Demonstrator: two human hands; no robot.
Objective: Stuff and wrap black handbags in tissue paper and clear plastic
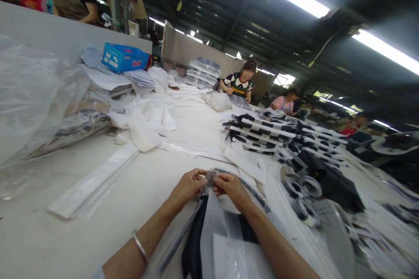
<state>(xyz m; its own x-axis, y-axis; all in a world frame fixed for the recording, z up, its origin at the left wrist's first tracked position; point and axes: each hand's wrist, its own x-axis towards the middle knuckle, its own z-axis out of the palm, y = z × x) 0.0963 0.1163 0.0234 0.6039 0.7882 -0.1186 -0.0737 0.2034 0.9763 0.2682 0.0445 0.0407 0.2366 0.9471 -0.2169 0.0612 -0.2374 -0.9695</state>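
A small greyish square tag (pixel 211 177) is pinched between my two hands in the middle of the head view. Fingertips of my left hand (pixel 189 186) close on its left edge. On its right edge, the thumb and fingers of my right hand (pixel 231 188) are closed. Whether the tag is a separate piece or part of the plastic beneath cannot be made out. Below my hands lies a black and white folded garment (pixel 209 235), partly covered by clear plastic. A white sheet (pixel 242 253) rests on it between my forearms.
Black and white folded fabric stacks (pixel 262 133) stand ahead to the right, near clear tape rolls (pixel 303 196). Long white strips (pixel 94 183) lie left on the white table (pixel 131 226). Behind are a large plastic bag (pixel 29 96) and blue box (pixel 126 57). Several people work beyond.
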